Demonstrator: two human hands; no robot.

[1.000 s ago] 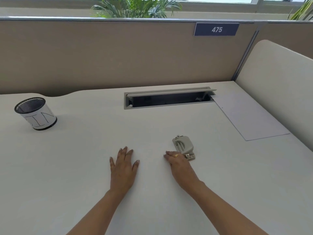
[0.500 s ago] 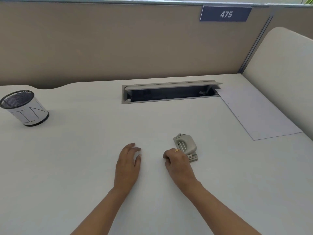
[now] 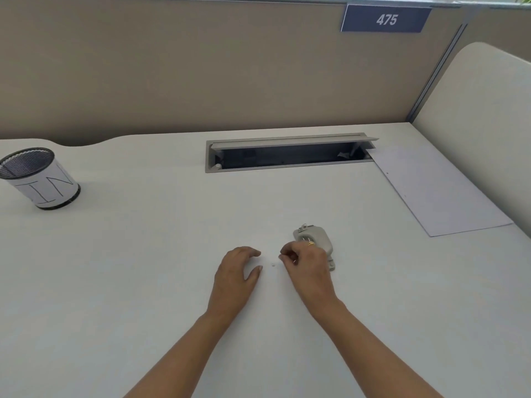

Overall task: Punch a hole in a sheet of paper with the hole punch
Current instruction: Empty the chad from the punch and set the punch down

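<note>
A small grey hole punch (image 3: 314, 239) lies on the white desk (image 3: 143, 282), right of centre. My right hand (image 3: 307, 268) sits just in front of it and hides its near end. The fingers are curled in, with their tips close to the thumb, and I see nothing between them. My left hand (image 3: 237, 272) rests on the desk a little to the left, fingers loosely arched and holding nothing. A tiny white paper bit (image 3: 273, 264) lies on the desk between the two hands. The sheet of paper (image 3: 436, 191) lies flat at the far right, apart from both hands.
A mesh pen cup (image 3: 40, 179) wrapped in white paper stands at the far left. A cable slot (image 3: 287, 156) with its lid raised is set into the desk behind the punch. A beige partition (image 3: 230, 67) closes the back, and a rounded panel (image 3: 482, 124) the right side.
Both hands lay flat on the desk a second ago. The fingers of both have since curled in, the right hand's more tightly. The camera has tilted down and moved closer.
</note>
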